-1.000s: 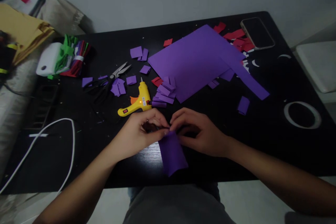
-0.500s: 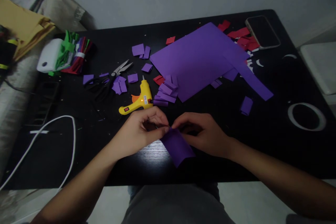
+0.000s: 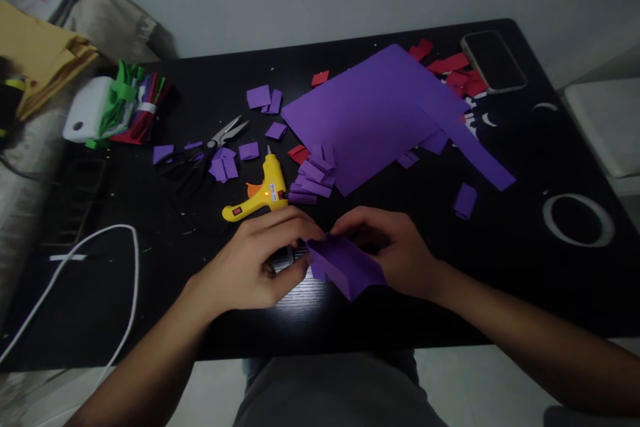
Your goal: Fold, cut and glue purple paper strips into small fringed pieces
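Note:
Near the table's front edge, a folded purple paper piece is between my two hands. My left hand touches its left end with bent fingers, the thumb and fingertips at the paper's edge. My right hand grips the paper from the right, some fingers hidden behind it. A yellow glue gun with a small lit light lies just beyond my left hand. Beside it is a pile of folded purple pieces. A large purple sheet lies behind the pile.
Black-handled scissors lie left of the glue gun among purple pieces. Green and red bundles sit at the back left. A white cable curves at the left. A phone, red scraps and a roll of tape are at the right.
The purple paper has turned and now shows a raised fold. My left hand's thumb and fingers have spread apart somewhat and moved lower. The view has shifted slightly.

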The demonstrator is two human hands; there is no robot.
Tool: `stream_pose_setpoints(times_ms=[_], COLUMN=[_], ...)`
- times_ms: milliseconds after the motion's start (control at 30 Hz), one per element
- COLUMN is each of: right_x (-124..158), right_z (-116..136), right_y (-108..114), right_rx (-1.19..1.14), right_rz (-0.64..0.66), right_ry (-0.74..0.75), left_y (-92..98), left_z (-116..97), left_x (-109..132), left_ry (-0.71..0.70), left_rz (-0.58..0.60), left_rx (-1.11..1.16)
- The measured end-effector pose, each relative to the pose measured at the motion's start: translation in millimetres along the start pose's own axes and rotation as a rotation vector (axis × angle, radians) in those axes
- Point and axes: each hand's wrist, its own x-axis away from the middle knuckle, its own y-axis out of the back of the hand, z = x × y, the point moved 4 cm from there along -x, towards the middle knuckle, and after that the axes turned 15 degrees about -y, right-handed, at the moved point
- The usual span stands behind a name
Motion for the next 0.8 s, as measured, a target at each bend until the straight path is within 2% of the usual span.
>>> stream_pose_setpoints(times_ms=[133,300,400,533,567,633,700,800], right_x=[3,6,7,6,6,6,7,8], right_z=[4,8,8,9,9,11,11,10], right_y=[1,1,1,2,2,1,-1,-4], right_rx=[0.053,0.158,0.185,0.212,0.226,0.267,0.31,0.346], right_rz=[-0.029,-0.048,-0.048,-0.038,-0.035,-0.027,-0.008,0.034], right_ry=[0.096,0.272,0.305,0.322,0.329,0.352,0.389,0.429], left_y=[-3.9,-5.2,-2.8,1.9,3.0,5.1,3.0,-7.2], left_z=[-3,-4,-5,-1,1,7,13,15], left_x=[-3,-4,-2,-1,0,1,3,3], left_ry=[-0.086,-0.088,-0.051,0.066,0.125,0.272,0.401,0.442], left_rz=[-0.023,-0.069,-0.059,0.007,-0.006,-0.105,-0.15,-0.045], left_rx=[-0.047,-0.005,0.033,0.238,0.298,0.366,0.342,0.31])
